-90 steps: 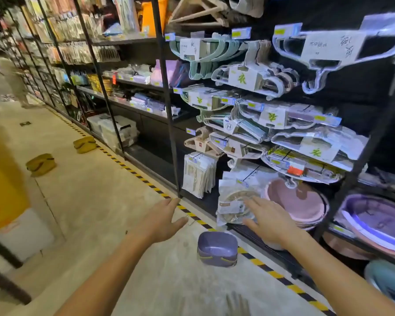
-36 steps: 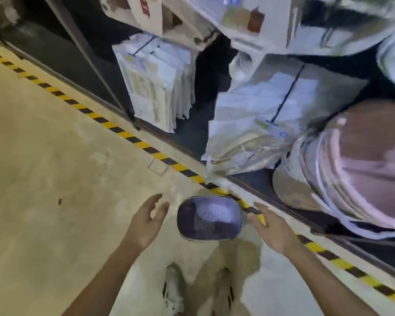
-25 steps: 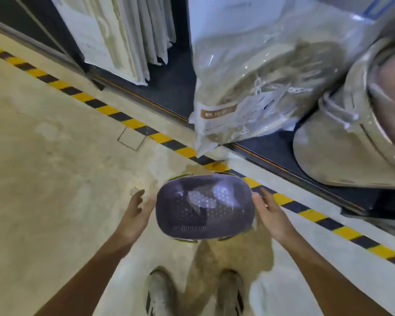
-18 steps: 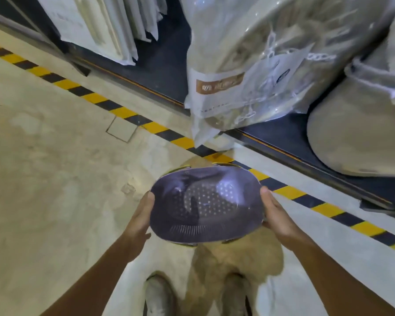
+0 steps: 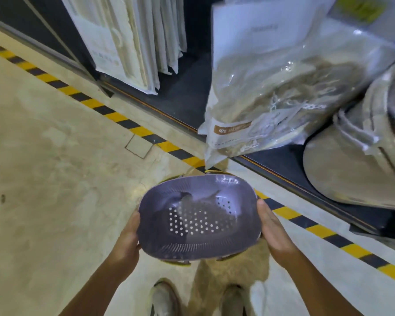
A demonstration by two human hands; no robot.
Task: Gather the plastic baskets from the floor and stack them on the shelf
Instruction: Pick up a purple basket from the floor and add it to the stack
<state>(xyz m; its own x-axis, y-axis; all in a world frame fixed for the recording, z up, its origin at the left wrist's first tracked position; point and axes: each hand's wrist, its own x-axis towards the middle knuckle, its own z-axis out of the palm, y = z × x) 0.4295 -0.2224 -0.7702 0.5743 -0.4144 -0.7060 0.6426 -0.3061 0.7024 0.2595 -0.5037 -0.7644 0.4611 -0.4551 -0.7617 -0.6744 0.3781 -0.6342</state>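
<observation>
Concrete floor is running beside a yellow-and-black tape line and a dark bottom shelf, where clear bagged goods are leaning. A purple perforated plastic basket is sitting between both hands, just short of the tape. The left hand is curling its grip around the left end, and the right hand is clasping the right end.

basket between hands, before shelf
</observation>
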